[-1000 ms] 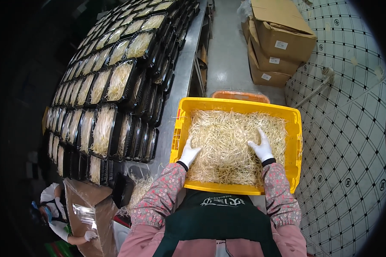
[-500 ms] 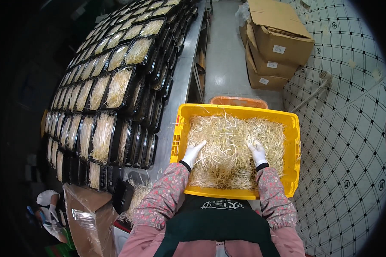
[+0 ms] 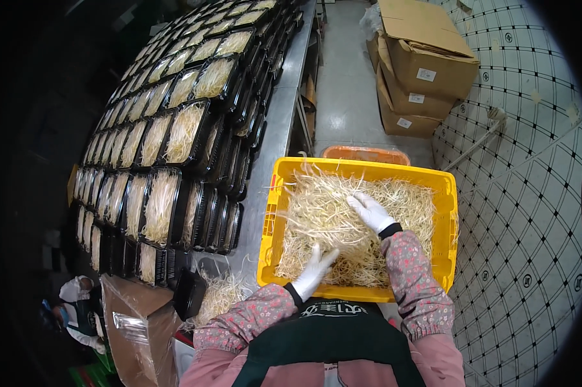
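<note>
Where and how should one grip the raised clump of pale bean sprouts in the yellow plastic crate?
Probably low, from the near and right sides, open palms cupped beneath. The clump lies close to the left wall of the crate and is a loose tangle with strands sticking out, so a top pinch would likely lift few. The white-gloved left hand and right hand are at those sides.

Brown cardboard boxes stand stacked beside a black-patterned pale wall, and a co-worker is beside a plastic-lined carton.
</note>
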Tool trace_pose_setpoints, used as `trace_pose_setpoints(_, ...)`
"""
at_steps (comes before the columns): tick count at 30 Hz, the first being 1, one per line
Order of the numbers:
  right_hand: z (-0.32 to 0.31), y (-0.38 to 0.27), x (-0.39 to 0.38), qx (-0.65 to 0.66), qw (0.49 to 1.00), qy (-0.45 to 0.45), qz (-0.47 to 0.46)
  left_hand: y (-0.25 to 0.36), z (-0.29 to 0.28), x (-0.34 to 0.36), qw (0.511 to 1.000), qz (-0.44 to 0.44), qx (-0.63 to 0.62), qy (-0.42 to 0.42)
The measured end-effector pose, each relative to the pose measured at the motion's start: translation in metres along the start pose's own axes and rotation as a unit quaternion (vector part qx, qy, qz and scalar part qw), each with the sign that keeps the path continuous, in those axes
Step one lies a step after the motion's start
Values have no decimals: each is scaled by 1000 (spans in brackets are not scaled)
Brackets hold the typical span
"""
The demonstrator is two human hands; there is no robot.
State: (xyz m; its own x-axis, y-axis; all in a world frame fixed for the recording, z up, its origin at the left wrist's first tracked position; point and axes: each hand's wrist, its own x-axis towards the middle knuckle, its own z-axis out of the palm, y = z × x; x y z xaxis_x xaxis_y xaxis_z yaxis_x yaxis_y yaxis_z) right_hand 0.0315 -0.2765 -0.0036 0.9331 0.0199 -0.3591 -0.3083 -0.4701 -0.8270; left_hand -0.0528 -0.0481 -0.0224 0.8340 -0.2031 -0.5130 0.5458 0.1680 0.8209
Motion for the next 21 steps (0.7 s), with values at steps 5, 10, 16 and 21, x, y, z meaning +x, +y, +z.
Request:
trace_pose_setpoints(5,-9,37,-35,-218,966,141,3,29,-66,-13,866,14,455,-206)
trace_pose_setpoints(10,66,18,-83,-390,919,11,-52,34,-39,16,613,200,730,-226)
trace_pose_setpoints(16,20,14,-7,-436,900,-1,15,75,10,125,597,230,749,-169)
trace_pose_setpoints(21,20,25,22,-334,941,-36,34,72,10,146,675,99,718,-137)
